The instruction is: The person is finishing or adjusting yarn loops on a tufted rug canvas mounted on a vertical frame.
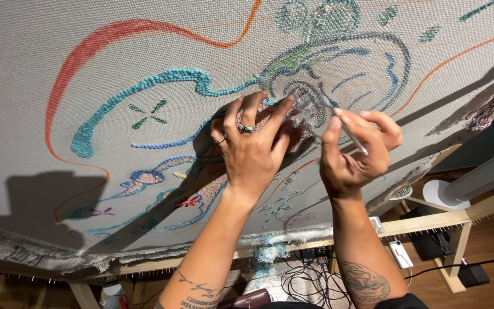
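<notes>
On stretched canvas (58, 68) — wooden frame (430, 220), perhaps cables (304, 280) below.

Left hand (253, 146) hides the stitching beneath

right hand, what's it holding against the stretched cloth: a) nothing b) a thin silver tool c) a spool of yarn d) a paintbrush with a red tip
b: the right hand pinches a thin silver tool whose tip meets the cloth by the tufted design, next to the left hand pressed flat.
</notes>
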